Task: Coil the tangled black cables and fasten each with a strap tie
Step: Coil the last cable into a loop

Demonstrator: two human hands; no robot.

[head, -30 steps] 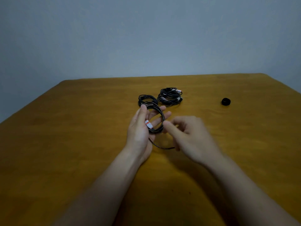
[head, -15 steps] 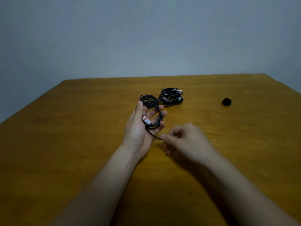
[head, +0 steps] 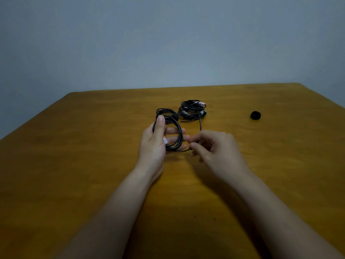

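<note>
My left hand [head: 155,141] holds a coil of black cable [head: 177,133] wound round its fingers, with the thumb pressed on top and a white and red plug against the palm. My right hand [head: 214,150] is just right of the coil and pinches the loose tail of that cable, which loops up above the hand. A second coiled cable [head: 166,112] lies on the table behind my left hand. Beyond it to the right lies a tangled black cable bundle [head: 192,109] with white and red plugs.
A small black roll [head: 255,115], perhaps strap tape, sits on the wooden table [head: 74,165] at the far right. The table's back edge meets a plain grey wall.
My right hand has moved up and to the right with the cable tail, which now arcs above it. The coil on my left hand has gained a turn.
</note>
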